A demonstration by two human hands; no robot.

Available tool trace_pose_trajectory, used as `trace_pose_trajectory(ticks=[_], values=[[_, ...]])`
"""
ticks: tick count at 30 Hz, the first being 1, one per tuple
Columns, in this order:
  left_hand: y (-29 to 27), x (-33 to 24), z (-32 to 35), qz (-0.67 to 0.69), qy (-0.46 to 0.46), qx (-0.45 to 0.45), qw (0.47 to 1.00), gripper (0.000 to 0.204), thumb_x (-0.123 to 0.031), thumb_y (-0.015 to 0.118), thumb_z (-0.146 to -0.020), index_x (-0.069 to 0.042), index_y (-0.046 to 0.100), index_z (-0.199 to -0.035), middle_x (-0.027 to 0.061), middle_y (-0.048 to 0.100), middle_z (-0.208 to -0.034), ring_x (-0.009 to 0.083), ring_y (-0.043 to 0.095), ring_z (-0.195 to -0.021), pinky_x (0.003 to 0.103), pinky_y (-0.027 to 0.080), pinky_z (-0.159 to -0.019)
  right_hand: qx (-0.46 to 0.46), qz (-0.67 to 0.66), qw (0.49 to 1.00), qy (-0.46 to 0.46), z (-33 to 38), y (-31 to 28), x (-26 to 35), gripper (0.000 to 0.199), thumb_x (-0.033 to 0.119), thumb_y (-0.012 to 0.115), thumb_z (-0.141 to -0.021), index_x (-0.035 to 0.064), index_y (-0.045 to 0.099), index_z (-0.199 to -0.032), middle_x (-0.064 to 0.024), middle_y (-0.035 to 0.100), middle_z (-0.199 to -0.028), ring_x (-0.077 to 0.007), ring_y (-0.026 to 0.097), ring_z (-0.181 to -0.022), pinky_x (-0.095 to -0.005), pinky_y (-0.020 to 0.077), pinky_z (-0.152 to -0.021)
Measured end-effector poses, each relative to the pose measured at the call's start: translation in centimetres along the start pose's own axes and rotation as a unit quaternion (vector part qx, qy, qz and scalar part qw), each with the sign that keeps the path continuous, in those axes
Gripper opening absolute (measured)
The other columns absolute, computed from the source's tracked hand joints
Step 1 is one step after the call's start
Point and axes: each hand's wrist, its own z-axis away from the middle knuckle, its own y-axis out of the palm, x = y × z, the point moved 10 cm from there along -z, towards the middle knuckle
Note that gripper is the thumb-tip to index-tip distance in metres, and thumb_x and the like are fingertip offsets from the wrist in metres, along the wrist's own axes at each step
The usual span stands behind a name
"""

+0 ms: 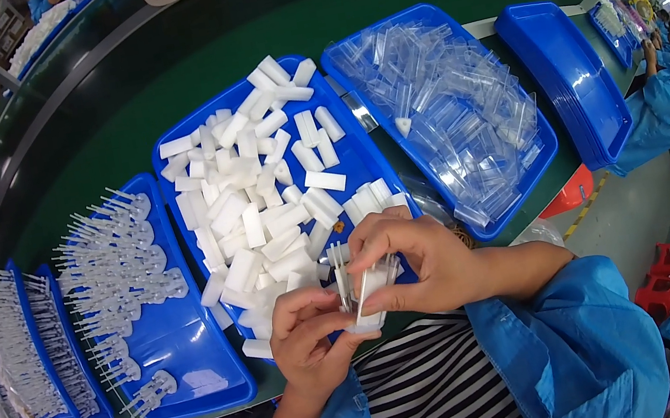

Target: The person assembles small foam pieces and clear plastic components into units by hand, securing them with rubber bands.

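In front of my striped shirt, my two hands meet at the near edge of a blue tray. My left hand (314, 336) is closed on a white plastic part with thin upright prongs (338, 263). Fingers and thumb of my right hand (419, 261) pinch a clear plastic sleeve (380, 281) that seems to have white material inside. The two pieces are side by side and touch or nearly touch; my fingers partly cover both. Just beyond, white foam blocks (257, 222) lie heaped in the middle blue tray (360, 147).
Right of the foam, a blue tray (548, 133) holds many clear plastic sleeves (459, 100). Farther right stand stacked blue trays (566, 82). White pronged parts (119, 271) fill part of a tray on the left (200, 355). Co-workers in blue sit along the line; red stools (664, 278) stand at right.
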Motion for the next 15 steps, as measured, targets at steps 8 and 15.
trace_pose_trajectory(ticks=[8, 15], values=[[0.9, -0.1, -0.3, 0.049, 0.004, 0.026, 0.998, 0.024, -0.002, 0.074, -0.067, -0.001, 0.059, -0.086, 0.0138, 0.046, -0.107, 0.02, 0.057, -0.086, 0.03, 0.048, -0.077, 0.086, -0.029, 0.995, 0.027, -0.8, -2.2, 1.4, 0.026, 0.011, 0.068, -0.076, 0.0071, 0.064, -0.102, -0.0076, 0.064, -0.091, -0.0192, 0.061, -0.083, -0.0289, 0.0421, -0.076], [1.7, 1.3, 0.1, 0.1, -0.04, 0.056, 0.993, 0.027, -0.001, 0.072, -0.069, -0.002, 0.056, -0.091, 0.0149, 0.045, -0.11, 0.0216, 0.053, -0.098, 0.032, 0.045, -0.084, 0.19, -0.015, 0.98, 0.06, -1.1, -2.8, 1.4, 0.026, 0.006, 0.061, -0.081, 0.0103, 0.065, -0.106, -0.0085, 0.067, -0.09, -0.0173, 0.062, -0.077, -0.0259, 0.0464, -0.065]])
